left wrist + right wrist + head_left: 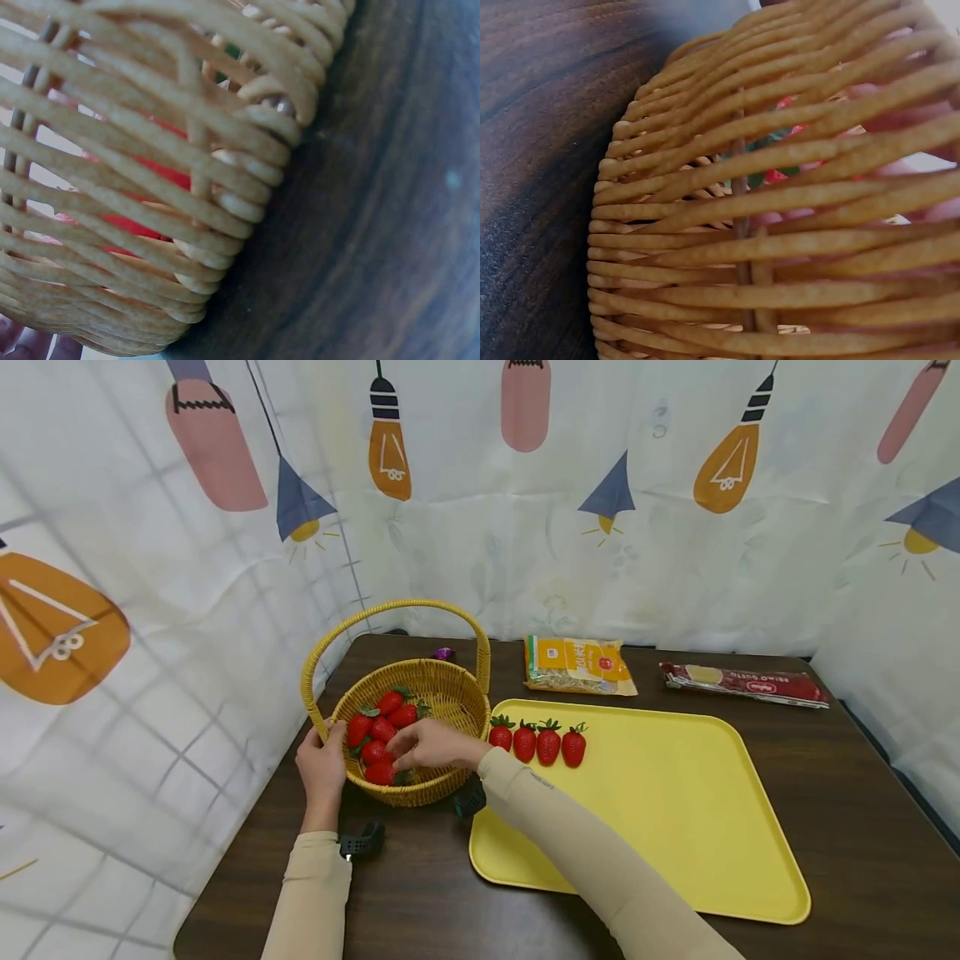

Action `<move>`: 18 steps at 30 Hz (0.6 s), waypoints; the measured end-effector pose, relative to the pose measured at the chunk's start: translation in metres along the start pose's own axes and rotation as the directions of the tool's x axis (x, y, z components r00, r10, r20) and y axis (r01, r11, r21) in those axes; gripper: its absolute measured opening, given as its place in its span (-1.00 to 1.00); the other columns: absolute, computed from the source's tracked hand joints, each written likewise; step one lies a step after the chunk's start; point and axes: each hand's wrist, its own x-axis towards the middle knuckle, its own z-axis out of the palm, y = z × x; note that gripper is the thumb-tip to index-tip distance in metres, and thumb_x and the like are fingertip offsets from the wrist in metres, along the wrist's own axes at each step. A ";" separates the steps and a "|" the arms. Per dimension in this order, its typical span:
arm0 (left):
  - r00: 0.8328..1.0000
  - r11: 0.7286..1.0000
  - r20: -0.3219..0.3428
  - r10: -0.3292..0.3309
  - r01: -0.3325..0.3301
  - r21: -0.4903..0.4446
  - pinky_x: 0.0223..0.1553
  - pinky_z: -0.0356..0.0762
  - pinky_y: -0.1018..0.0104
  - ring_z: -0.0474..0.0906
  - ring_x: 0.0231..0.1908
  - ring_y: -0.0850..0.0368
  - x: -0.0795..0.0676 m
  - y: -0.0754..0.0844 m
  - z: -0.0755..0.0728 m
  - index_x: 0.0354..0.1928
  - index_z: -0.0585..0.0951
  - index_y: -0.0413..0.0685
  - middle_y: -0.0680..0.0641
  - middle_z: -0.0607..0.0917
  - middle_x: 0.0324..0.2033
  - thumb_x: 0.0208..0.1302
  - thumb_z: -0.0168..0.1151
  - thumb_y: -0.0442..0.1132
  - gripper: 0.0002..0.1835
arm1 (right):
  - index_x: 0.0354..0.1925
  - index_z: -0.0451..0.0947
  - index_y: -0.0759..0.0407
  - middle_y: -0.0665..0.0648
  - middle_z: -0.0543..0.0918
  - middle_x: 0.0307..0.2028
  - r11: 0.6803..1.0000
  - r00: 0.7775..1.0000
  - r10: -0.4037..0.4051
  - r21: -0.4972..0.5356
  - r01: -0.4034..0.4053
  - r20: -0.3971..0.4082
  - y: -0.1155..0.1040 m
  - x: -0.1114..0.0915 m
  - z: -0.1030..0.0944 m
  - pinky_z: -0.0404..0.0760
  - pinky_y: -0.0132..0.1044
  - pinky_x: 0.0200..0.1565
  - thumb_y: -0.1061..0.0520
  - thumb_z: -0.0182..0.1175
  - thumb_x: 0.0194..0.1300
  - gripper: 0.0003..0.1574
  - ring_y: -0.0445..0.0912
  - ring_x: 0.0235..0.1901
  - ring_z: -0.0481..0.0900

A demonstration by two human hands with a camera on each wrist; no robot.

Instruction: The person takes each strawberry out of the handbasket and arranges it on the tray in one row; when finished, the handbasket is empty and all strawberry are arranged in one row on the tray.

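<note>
A round yellow wicker basket [431,793] with a tall arched handle stands on the left part of the table, several red strawberries [383,729] piled in its left half. At its left side my left hand [322,767] grips the rim by the foot of the handle. My right hand [435,745] reaches in over the right rim, its bent fingertips and thumb right at the front strawberries; whether they pinch one I cannot tell. Through the weave, the right wrist view shows red fruit, green leaves [780,154] and parts of fingers [900,112].
Right of the basket lies a yellow tray [660,810], several strawberries [548,746] in a row at its upper left corner. Behind it are a yellow food packet [579,666] and a long red packet [746,685]. A small purple item [444,654] lies behind the basket. A patterned curtain surrounds the table.
</note>
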 end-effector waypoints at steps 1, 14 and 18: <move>1.000 1.000 0.000 0.001 -0.001 -0.001 -0.16 0.35 0.31 0.38 -0.15 0.13 0.000 0.000 0.000 0.02 0.59 -0.21 -0.07 0.57 -0.13 0.38 0.14 0.04 -0.55 | 0.12 0.60 0.11 -0.03 0.68 -0.05 1.000 1.000 0.004 0.007 -0.004 0.031 0.001 0.001 0.000 0.56 -0.40 -0.13 0.09 0.30 0.27 -0.55 -0.27 -0.13 0.59; 1.000 1.000 -0.002 0.004 -0.004 0.010 -0.20 0.37 0.35 0.39 -0.16 0.14 0.000 0.000 -0.001 0.03 0.59 -0.21 -0.11 0.58 -0.08 0.38 0.14 0.06 -0.54 | 0.23 0.52 0.10 -0.05 0.60 0.06 0.999 0.972 -0.011 -0.049 0.024 0.234 0.000 0.006 -0.002 0.48 -0.38 0.03 0.09 0.29 0.28 -0.46 -0.25 -0.01 0.52; 1.000 1.000 0.004 0.002 -0.002 0.002 -0.17 0.35 0.33 0.38 -0.16 0.13 -0.001 0.002 -0.001 0.03 0.59 -0.22 -0.13 0.58 -0.07 0.38 0.14 0.04 -0.55 | 0.23 0.52 0.11 -0.04 0.61 0.01 0.998 0.963 -0.007 -0.064 0.026 0.271 -0.002 0.007 -0.002 0.49 -0.41 -0.01 0.15 0.28 0.28 -0.46 -0.25 -0.05 0.53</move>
